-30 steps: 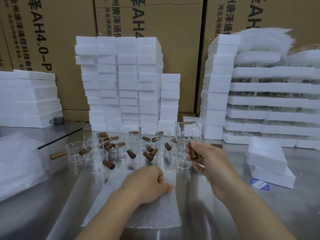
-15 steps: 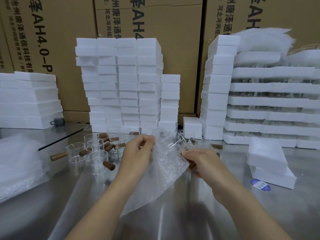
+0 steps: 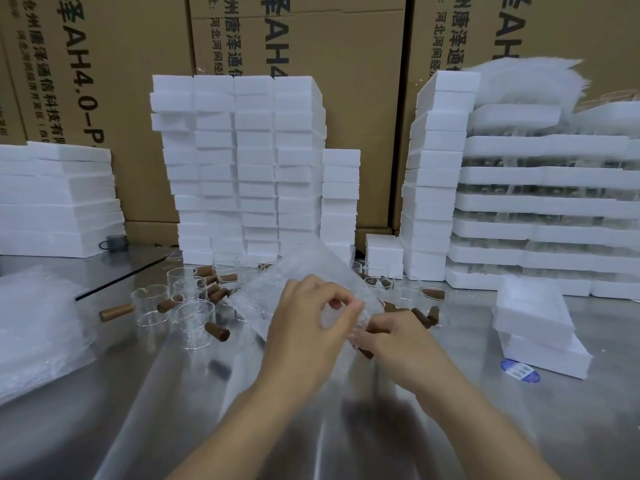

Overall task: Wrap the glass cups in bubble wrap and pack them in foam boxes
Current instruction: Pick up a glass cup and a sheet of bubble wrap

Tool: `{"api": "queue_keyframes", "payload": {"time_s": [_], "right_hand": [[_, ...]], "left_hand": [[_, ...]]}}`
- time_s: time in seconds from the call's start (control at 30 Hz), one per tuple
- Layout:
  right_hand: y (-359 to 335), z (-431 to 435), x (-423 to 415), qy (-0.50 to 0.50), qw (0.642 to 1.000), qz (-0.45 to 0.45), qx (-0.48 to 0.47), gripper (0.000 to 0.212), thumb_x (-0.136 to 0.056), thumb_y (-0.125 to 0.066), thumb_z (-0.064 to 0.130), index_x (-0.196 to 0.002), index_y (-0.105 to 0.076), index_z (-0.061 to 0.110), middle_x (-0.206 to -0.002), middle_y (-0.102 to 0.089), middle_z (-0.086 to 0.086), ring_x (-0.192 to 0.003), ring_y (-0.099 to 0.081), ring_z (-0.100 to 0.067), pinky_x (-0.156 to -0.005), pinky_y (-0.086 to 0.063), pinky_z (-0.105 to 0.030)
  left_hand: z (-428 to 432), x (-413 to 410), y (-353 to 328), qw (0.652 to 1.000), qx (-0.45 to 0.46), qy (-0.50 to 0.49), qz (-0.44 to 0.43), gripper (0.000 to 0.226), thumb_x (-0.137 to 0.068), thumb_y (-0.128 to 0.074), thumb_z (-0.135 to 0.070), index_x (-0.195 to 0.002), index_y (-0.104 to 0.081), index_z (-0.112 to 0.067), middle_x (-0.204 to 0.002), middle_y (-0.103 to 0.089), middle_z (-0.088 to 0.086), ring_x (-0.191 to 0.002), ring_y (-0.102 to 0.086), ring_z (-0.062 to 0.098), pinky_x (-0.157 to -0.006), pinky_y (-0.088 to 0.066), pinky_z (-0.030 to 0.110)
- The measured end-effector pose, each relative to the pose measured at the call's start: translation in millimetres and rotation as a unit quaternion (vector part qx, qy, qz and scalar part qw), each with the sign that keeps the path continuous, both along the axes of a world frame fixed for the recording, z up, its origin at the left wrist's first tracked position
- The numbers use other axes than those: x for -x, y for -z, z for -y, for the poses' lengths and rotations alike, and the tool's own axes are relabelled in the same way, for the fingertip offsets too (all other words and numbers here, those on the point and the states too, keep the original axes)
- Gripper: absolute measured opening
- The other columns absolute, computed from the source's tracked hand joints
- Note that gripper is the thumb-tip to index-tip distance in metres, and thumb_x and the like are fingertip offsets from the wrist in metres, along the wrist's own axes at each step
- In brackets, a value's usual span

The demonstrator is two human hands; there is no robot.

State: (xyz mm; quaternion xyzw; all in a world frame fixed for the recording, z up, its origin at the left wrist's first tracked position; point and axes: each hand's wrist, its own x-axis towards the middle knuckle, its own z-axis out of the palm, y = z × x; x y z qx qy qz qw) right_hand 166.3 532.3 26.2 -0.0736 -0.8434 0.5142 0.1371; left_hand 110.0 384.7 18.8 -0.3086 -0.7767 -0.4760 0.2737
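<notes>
A sheet of bubble wrap (image 3: 304, 282) is lifted above the steel table (image 3: 485, 427) and curls around a glass cup, which is mostly hidden; only its brown wooden handle (image 3: 365, 353) shows under my right hand. My left hand (image 3: 304, 327) pinches the wrap's edge with curled fingers. My right hand (image 3: 398, 341) grips the wrapped cup by the handle. Several bare glass cups (image 3: 192, 322) with wooden handles stand behind and to the left. Two stacked foam boxes (image 3: 533, 317) lie at the right.
Tall stacks of white foam boxes (image 3: 242, 168) line the back, with more stacks (image 3: 436, 174) to the right and foam slabs (image 3: 59, 202) at the left. A pile of bubble wrap sheets (image 3: 38, 327) lies at the left edge. A blue label (image 3: 519, 370) lies by the foam boxes. Cardboard cartons (image 3: 329, 64) form the backdrop.
My left hand lifted the bubble wrap off the table and brought it over the cup held in my right hand. The wrap now curls round the cup, and both hands have closed together.
</notes>
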Motion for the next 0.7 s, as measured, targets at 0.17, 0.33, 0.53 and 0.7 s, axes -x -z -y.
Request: {"api": "queue_keyframes", "payload": {"time_s": [0.17,0.33,0.53,0.7], "right_hand": [[2,-2,4,0.022,0.990,-0.002,0.142,0.022,-0.100,-0.064,0.010,-0.082,-0.076,0.007,-0.076,-0.070,-0.012,-0.079,-0.061,-0.022,-0.076,-0.047,-0.032],[1,-6,4,-0.054,0.940,-0.064,0.330,0.026,-0.100,-0.053,-0.008,-0.101,-0.077,0.002,-0.100,-0.080,-0.014,-0.093,-0.079,-0.024,-0.075,-0.065,-0.033],[-2,-11,-2,-0.181,0.895,-0.036,0.405,0.024,-0.096,-0.056,0.002,-0.100,-0.079,0.003,-0.106,-0.076,-0.019,-0.090,-0.076,-0.025,-0.080,-0.064,-0.039],[-2,-12,-5,-0.124,0.909,-0.012,0.398,0.031,-0.101,-0.057,0.001,-0.089,-0.084,0.009,-0.091,-0.079,-0.015,-0.072,-0.077,-0.022,-0.064,-0.065,-0.034]], "left_hand": [[-12,-20,-1,0.998,-0.044,0.026,-0.021,0.011,-0.095,-0.079,-0.031,-0.085,-0.075,-0.031,-0.087,-0.066,-0.013,-0.098,-0.056,0.010,-0.080,-0.039,0.016],[-17,-34,-5,0.977,-0.048,0.191,0.082,0.013,-0.096,-0.078,-0.018,-0.084,-0.076,-0.020,-0.076,-0.067,-0.012,-0.075,-0.057,0.003,-0.068,-0.038,0.009],[-8,-39,-18,0.973,-0.090,0.204,0.056,0.013,-0.095,-0.072,-0.030,-0.088,-0.079,-0.020,-0.082,-0.072,-0.011,-0.076,-0.061,0.001,-0.070,-0.041,0.011],[27,-5,-33,0.980,-0.187,0.031,0.066,0.036,-0.083,-0.074,-0.047,-0.117,-0.062,-0.047,-0.125,-0.060,-0.019,-0.113,-0.055,-0.001,-0.087,-0.041,0.019]]}}
